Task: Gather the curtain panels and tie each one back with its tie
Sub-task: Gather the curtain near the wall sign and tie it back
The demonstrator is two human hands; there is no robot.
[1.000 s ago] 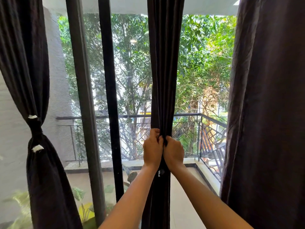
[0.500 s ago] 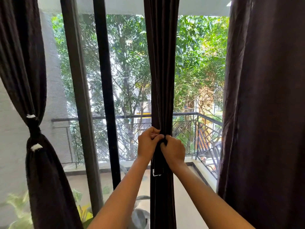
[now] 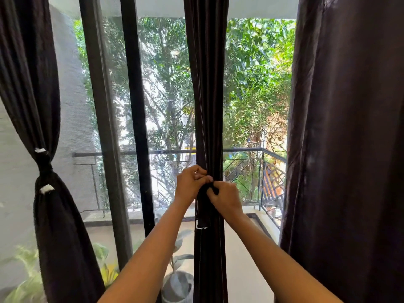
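Note:
A dark brown middle curtain panel (image 3: 206, 88) hangs gathered into a narrow column in front of the window. My left hand (image 3: 189, 184) and my right hand (image 3: 226, 199) pinch a dark tie (image 3: 203, 217) wrapped around it at waist height; one tie end with a pale edge dangles below my hands. The left curtain panel (image 3: 32, 88) is bunched and bound by its own knotted tie (image 3: 44, 167) with white tabs. The right curtain panel (image 3: 349, 138) hangs loose and wide.
Dark window frame posts (image 3: 135, 106) stand between the left and middle panels. Beyond the glass are a balcony railing (image 3: 260, 149), trees and a potted plant (image 3: 178, 283) on the balcony floor.
My hands shifted from squeezing the gathered panel to working the tie around it; a loose tie end now hangs below them. The camera view drifted slightly.

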